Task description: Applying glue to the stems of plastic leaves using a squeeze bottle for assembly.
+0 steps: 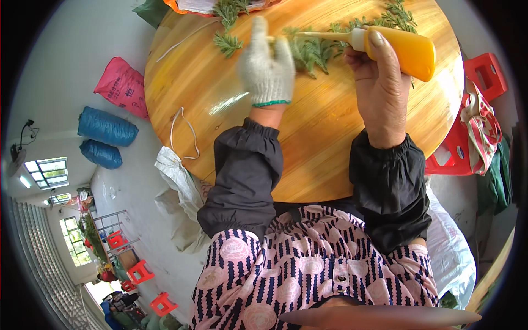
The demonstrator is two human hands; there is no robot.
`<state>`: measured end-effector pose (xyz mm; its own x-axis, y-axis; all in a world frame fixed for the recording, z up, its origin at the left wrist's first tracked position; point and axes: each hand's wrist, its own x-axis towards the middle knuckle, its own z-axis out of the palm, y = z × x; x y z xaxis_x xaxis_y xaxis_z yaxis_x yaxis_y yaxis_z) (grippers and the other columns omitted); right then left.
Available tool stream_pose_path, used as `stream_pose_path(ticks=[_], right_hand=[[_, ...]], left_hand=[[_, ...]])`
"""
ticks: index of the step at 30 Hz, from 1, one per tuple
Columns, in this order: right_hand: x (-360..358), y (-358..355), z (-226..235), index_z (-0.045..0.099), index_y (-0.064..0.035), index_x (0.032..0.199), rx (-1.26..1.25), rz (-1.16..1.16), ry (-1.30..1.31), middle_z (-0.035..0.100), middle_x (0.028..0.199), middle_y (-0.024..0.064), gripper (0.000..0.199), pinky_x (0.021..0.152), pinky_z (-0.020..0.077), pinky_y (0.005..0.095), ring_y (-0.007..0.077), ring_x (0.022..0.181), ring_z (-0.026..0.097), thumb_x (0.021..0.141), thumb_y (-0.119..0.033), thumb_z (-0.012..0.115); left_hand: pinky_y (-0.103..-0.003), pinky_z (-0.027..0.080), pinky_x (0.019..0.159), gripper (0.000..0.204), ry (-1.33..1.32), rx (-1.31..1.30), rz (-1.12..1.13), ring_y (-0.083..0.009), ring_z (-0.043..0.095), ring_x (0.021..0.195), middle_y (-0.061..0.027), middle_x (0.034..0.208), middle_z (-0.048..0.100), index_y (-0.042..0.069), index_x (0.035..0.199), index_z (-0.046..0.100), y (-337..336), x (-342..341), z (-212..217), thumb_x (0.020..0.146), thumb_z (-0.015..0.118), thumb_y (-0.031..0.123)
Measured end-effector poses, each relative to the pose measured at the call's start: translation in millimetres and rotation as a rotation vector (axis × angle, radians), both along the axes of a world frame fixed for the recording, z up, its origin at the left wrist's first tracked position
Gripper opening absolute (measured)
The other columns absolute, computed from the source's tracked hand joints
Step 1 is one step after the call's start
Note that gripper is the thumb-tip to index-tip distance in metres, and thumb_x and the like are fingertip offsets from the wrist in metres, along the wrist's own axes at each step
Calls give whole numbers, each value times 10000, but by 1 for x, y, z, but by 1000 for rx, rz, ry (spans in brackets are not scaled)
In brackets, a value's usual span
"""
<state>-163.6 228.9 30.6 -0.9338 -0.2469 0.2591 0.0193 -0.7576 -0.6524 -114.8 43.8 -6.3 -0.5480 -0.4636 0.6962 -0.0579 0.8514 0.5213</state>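
Observation:
My right hand is bare and grips a squeeze bottle of yellow-orange stuff, the thumb pressing near its white collar. The bottle lies almost level, its long thin nozzle pointing left. A white knit glove with a green cuff covers my left hand, which is slightly blurred. Its index finger and thumb stick up, apart from each other; a small pale yellowish bit shows between them, too blurred to name. Green needle-leaved sprigs lie just right of the glove, under the nozzle. Another sprig lies to its left.
The round wooden table carries pale strings and, at its far edge, an orange-rimmed bag. Pink and blue sacks stand left on the floor. A red stool with a red-and-white bag is at the right.

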Motion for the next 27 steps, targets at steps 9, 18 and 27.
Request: stream_pose_path(ticks=[9,18,27], right_hand=[[18,-16,3,664,20,1132,81,99,32,703,1009,106,260,793,553,352,205,870,672,966,-171,727],[0,-7,-4,687,23,1089,72,75,45,703,975,94,252,795,544,339,193,851,668,953,-181,744],[14,-35,-13,700,-56,1157,119,144,23,724,1028,89,236,828,570,331,226,929,699,936,-115,762]], left_hand=[[-615,385,1063,392,-512,-442,274,-293,665,1030,-82,1094,735,181,1247,690,-117,21,-18,855,689,170],[-561,425,1026,380,-579,-586,84,-293,675,979,-53,1071,746,197,1227,722,5,102,23,851,734,253],[-451,510,702,343,-150,-284,-57,-336,672,696,-142,795,722,39,1167,753,-70,112,29,845,639,13]])
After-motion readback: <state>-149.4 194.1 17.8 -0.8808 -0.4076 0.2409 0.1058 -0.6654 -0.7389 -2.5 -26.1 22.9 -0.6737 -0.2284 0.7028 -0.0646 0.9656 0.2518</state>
